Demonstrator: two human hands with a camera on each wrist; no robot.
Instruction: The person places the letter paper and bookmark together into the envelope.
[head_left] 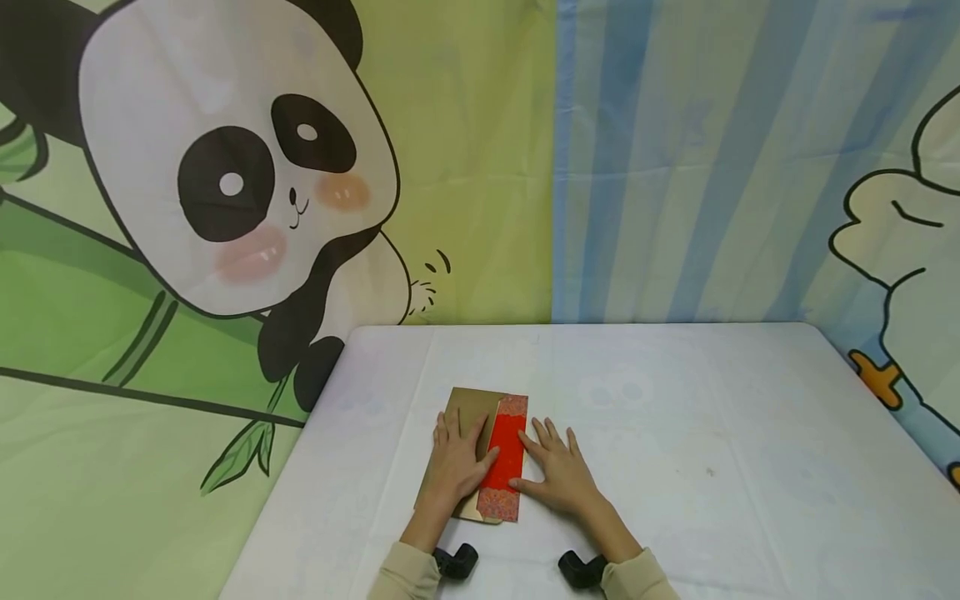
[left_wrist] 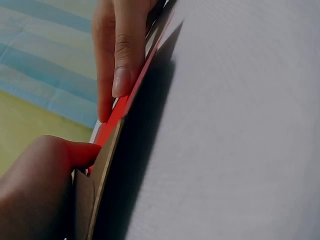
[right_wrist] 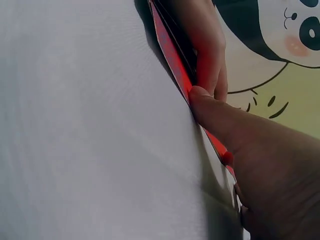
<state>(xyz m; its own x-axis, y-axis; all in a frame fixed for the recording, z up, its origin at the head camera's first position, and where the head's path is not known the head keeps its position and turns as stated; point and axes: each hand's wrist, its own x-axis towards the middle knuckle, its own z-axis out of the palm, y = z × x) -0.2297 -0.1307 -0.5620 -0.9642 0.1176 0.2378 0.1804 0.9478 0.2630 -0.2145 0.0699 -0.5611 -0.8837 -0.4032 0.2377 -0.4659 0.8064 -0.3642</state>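
A flat brown cardboard piece [head_left: 474,404] lies near the front of the table, with a red panel [head_left: 507,442] along its right side. Patterned bands cross both ends of that panel. My left hand [head_left: 456,462] rests spread over the brown part, its thumb reaching onto the red. On the other side, my right hand [head_left: 558,475] touches the panel's right edge with thumb and forefinger, the other fingers extended over the table. Seen from the left wrist, the cardboard edge [left_wrist: 107,165] is thin and casts a dark shadow on the tabletop.
A white cloth covers the table [head_left: 675,417]. Black wrist devices [head_left: 457,562] sit at both cuffs. Behind stands a printed backdrop [head_left: 480,167] with a panda and blue stripes.
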